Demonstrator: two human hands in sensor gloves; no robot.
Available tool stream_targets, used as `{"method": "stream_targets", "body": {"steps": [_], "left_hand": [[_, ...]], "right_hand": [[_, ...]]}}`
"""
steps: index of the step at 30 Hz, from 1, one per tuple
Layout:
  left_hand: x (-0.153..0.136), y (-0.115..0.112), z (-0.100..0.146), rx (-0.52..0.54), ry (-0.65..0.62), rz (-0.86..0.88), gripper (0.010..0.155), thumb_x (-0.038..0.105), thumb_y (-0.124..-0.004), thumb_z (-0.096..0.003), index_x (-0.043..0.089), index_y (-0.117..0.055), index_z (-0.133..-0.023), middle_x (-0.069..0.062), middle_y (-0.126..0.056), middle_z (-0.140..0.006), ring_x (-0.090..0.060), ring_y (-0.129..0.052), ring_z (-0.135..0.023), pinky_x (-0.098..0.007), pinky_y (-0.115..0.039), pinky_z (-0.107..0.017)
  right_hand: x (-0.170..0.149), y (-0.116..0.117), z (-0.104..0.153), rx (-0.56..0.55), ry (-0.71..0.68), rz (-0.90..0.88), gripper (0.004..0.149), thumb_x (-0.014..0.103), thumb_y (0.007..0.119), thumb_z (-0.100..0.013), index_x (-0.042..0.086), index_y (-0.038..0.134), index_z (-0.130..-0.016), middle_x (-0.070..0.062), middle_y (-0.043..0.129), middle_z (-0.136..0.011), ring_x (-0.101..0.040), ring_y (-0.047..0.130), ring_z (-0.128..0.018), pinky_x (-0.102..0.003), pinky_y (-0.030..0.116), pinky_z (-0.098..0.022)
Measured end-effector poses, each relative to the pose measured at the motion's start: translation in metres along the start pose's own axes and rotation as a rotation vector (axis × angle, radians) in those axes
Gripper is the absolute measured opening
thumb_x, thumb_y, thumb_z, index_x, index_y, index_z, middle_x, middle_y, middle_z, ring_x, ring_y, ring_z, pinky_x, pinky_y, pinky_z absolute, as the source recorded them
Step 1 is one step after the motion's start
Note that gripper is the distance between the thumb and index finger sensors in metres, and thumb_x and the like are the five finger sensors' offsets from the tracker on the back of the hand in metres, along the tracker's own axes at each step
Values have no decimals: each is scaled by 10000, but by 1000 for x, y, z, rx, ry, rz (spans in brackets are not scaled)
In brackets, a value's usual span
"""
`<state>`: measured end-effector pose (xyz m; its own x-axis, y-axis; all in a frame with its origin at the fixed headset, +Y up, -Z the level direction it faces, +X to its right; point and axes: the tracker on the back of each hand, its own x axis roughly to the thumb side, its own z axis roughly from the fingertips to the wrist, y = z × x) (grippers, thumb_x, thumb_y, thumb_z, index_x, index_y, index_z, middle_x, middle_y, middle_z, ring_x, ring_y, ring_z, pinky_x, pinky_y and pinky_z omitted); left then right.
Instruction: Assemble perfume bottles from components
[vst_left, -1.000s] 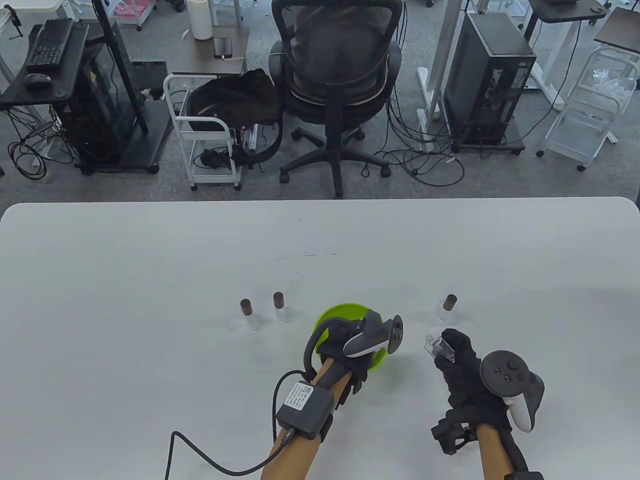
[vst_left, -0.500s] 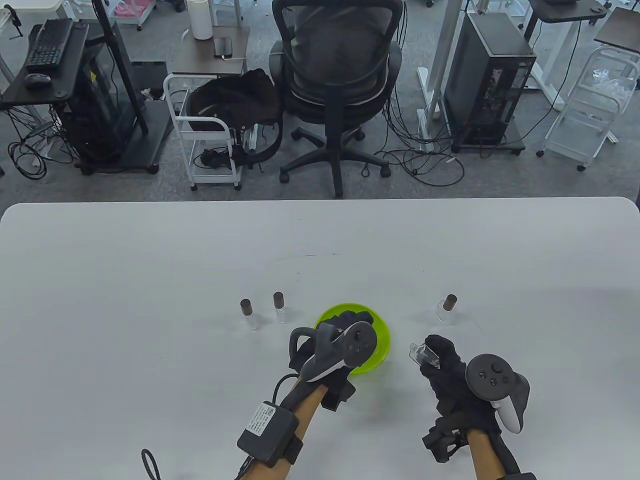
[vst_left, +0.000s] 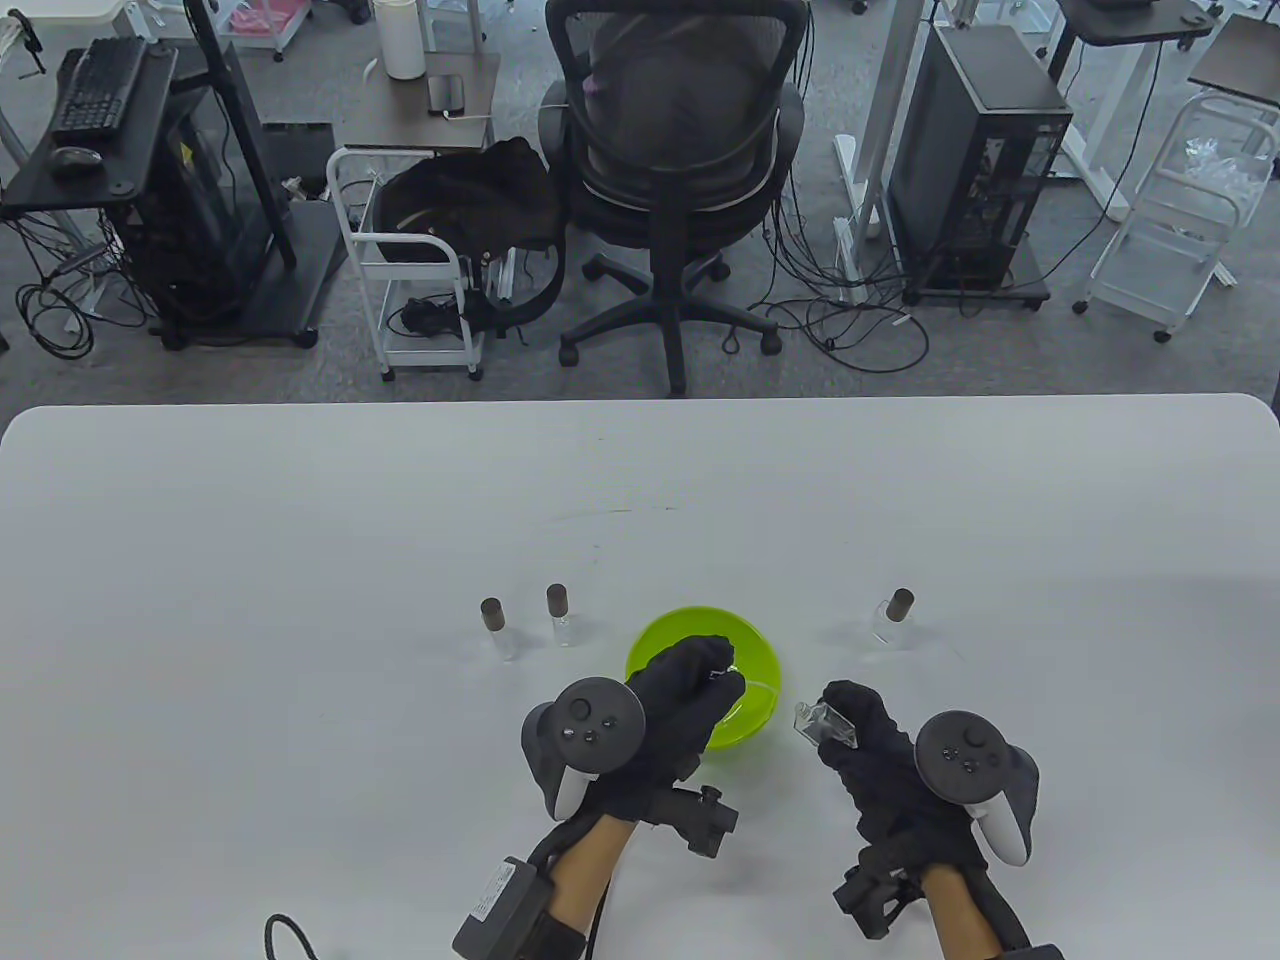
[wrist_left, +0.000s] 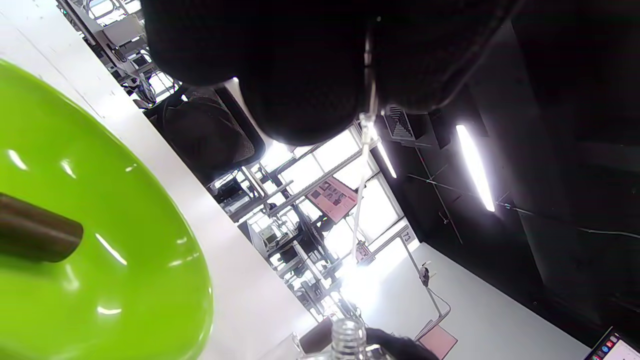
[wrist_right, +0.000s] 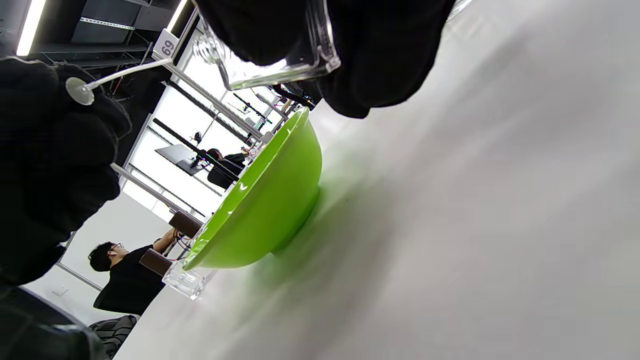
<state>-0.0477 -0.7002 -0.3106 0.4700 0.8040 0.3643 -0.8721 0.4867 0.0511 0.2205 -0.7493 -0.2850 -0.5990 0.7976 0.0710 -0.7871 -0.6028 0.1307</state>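
green bowl (vst_left: 760, 665) contents hidden (left hand (vst_left: 680, 700))

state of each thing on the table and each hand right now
left hand: pinching a spray tube above the green bowl
right hand: gripping an open, capless bottle, tilted
green bowl: holds a brown cap
three capped bottles: upright on the table
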Motion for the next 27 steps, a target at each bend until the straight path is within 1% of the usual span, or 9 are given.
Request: {"method": "stream_targets", "body": {"steps": [14, 19, 23, 24, 25, 27], "left_hand": [[1, -16, 3, -51, -25, -42, 443, 442, -818, -517, 220, -770, -897, -71, -913, -812, -81, -1018, -528, -267, -869, -485], [4, -26, 4, -116, -27, -74, 444, 431, -807, -524, 200, -781, -902, -81, -923, -800, -88, -1022, -517, -275, -870, -477], [8, -34, 4, -175, -16, -138, 445, 433, -791, -529, 175, -808, -891, -66, -960, -737, -79, -1031, -459, -271, -880, -436], [9, -34, 5, -161, 3, -165, 448, 439, -784, -531, 165, -813, -885, -56, -970, -709, -68, -1029, -435, -262, -882, -420], [10, -35, 5, -158, -8, -178, 448, 441, -791, -524, 157, -831, -868, -48, -983, -677, -61, -1028, -405, -259, -884, -400], [13, -39, 5, -198, -15, -210, 443, 440, -790, -526, 156, -837, -861, -48, -986, -661, -63, -1023, -395, -262, -879, -396]], "right_hand": [[0, 2, 0, 11, -12, -26, 584, 210, 694, -569, 146, 415, -1078, -180, 620, -1090, -359, 871, -953, -465, 808, -695], [7, 5, 2, 26, -54, -20, 583, 219, 689, -575, 163, 406, -1081, -161, 612, -1101, -349, 864, -961, -465, 804, -701], [14, 9, 4, 27, -97, 17, 576, 228, 686, -578, 193, 408, -1081, -127, 614, -1113, -334, 857, -970, -439, 806, -705], [15, 10, 5, 21, -95, 40, 575, 225, 689, -576, 192, 414, -1080, -129, 616, -1111, -338, 857, -967, -440, 806, -704], [15, 10, 5, 15, -107, 80, 576, 232, 690, -574, 197, 416, -1080, -124, 624, -1109, -328, 863, -964, -431, 813, -701], [18, 12, 5, 30, -121, 85, 575, 238, 691, -574, 205, 420, -1080, -117, 631, -1106, -314, 866, -965, -422, 814, -704]]}}
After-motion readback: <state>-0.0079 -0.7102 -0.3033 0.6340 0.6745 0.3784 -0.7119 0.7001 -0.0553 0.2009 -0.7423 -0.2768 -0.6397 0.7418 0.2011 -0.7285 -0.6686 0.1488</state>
